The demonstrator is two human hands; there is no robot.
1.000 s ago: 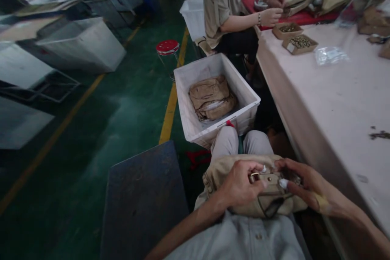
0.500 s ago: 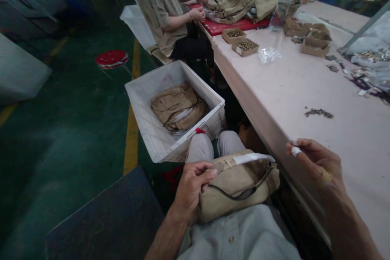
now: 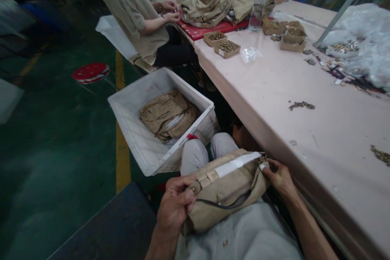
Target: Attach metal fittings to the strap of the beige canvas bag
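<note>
A tan canvas bag [image 3: 222,195] lies across my lap, its dark zipper curving along the side that faces me. A white strip [image 3: 237,163] runs along its top edge. My left hand [image 3: 176,201] pinches the bag's left end, at a tab with a round metal piece. At the opposite end, my right hand [image 3: 277,174] is closed on the corner near a small metal fitting, with white tape on a fingertip. Whether that hand also holds a small part is hidden.
A white plastic crate [image 3: 161,162] with folded tan bags [image 3: 169,113] stands beyond my knees. The pink-covered table [image 3: 243,69] on my right carries small metal parts [image 3: 301,105] and boxes of studs [image 3: 227,48]. A co-worker [image 3: 131,20] sits at the far side; a red stool [image 3: 90,73] stands left.
My right hand has moved from above the table to the bag's right end and closed on it. My left hand keeps its grip, and the view has shifted to the right.
</note>
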